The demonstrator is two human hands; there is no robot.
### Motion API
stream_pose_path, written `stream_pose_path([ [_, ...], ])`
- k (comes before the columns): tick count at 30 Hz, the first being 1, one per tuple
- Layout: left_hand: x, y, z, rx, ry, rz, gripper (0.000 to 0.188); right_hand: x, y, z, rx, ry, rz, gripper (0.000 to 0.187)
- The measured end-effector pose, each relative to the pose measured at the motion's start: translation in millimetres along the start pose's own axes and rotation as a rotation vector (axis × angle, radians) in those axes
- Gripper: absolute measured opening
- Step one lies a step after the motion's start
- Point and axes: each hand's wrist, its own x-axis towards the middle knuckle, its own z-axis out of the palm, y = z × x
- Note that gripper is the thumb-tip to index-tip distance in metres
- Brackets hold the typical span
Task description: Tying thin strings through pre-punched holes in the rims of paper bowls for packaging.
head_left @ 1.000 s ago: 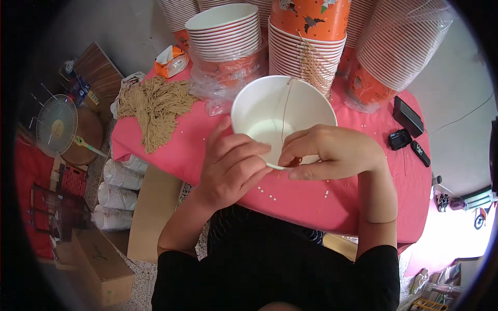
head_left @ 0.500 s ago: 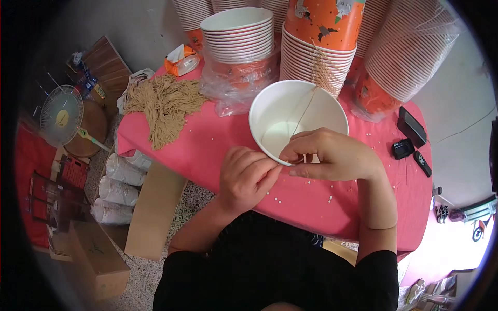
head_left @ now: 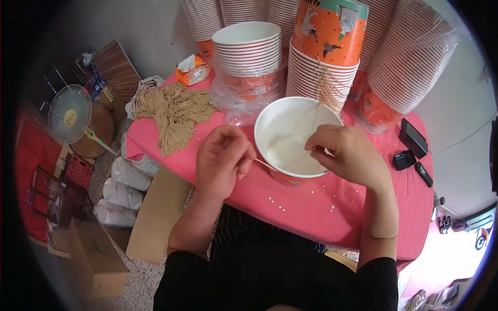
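A white-lined paper bucket [head_left: 275, 124] with an orange outside stands upright on the table in front of me. Near its left front rim, my left hand [head_left: 222, 160] is curled, pinching a thin tan string [head_left: 263, 164] that runs to the rim. My right hand [head_left: 348, 155] hovers over the bucket's right side, thumb and fingertips pressed together on a strand of string that crosses the opening. More string hangs over the far rim, against a stack of nested buckets [head_left: 306, 78] topped by one upside-down orange bucket [head_left: 329, 36].
A heap of tan strings [head_left: 174, 116] lies on the pink tablecloth [head_left: 244, 199] at the left. Plastic-wrapped bucket stacks [head_left: 404, 67] line the back. At the right are a black phone-like device [head_left: 413, 137] and small black items. Tiny white discs dot the cloth.
My hands, together at the front rim before, have moved apart: the left to the left with string, the right up over the opening. The view has shifted slightly.
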Motion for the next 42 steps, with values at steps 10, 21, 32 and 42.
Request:
stream_pose_path([
  [10,7,3,34,0.539,-0.057,-0.058,0.008,7,-20,2,0.039,0.228,-0.234,0.011],
  [21,-1,10,41,0.43,-0.221,-0.269,0.01,9,-13,18,0.119,0.325,-0.134,0.011],
  [32,11,10,21,0.127,-0.191,-0.405,0.014,15,-19,16,-0.079,0.358,-0.377,0.019],
  [42,11,12,24,0.267,-0.209,-0.397,0.012,12,-20,11,-0.08,0.285,-0.341,0.019],
])
